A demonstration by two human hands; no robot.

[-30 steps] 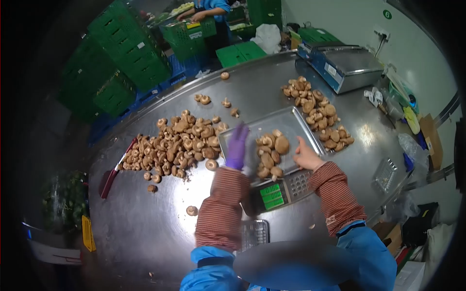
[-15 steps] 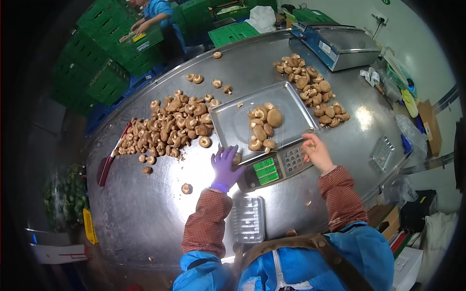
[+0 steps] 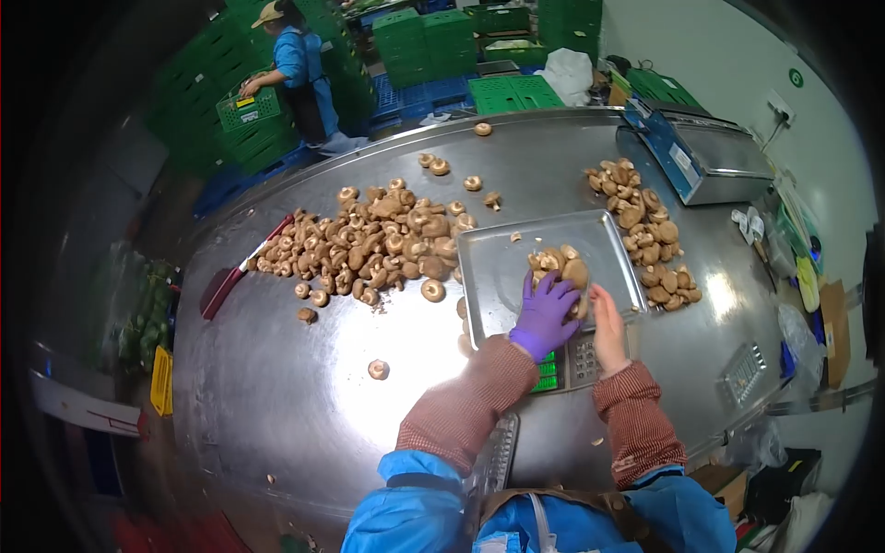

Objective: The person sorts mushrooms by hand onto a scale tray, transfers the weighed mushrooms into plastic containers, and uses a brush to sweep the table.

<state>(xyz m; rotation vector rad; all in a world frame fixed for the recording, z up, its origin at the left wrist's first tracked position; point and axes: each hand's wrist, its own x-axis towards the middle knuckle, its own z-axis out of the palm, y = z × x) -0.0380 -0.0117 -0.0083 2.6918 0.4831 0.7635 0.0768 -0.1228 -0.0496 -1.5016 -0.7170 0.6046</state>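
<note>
Both hands work over the metal tray (image 3: 498, 253) that sits on the weighing scale (image 3: 567, 361) near the middle of the steel table (image 3: 277, 405). The left hand (image 3: 546, 313), in a purple glove, lies spread with fingers curved over the small heap of mushrooms (image 3: 560, 265) in the tray's 4 o'clock corner; it cups them from above, but I cannot tell whether any are truly gripped. The bare right hand (image 3: 608, 323) stands edge-on just at 3 o'clock of the heap, fingers straight and together, holding nothing that shows, pressed against or very near the mushrooms like a wall.

The heap sits close to the tray's near rim, so a sweep toward the person could push mushrooms over the edge onto the scale's keypad or the table. Round caps roll easily; any that slip out between the two hands may scatter across the bare tray. Weight from the palms bearing down on the tray would likely upset the reading on the green display, which the left forearm partly hides. Pressing hard could bruise or snap the stems.

The large mushroom pile (image 3: 369, 244) lies at 9 to 10 o'clock of the tray, a smaller pile (image 3: 650, 230) at 2 o'clock, well apart. A clear plastic punnet (image 3: 498, 452) waits at 6 o'clock, partly under the left sleeve, where an elbow could knock it. A co-worker (image 3: 295, 74) handles green crates (image 3: 249, 111) at 11 o'clock.
</note>
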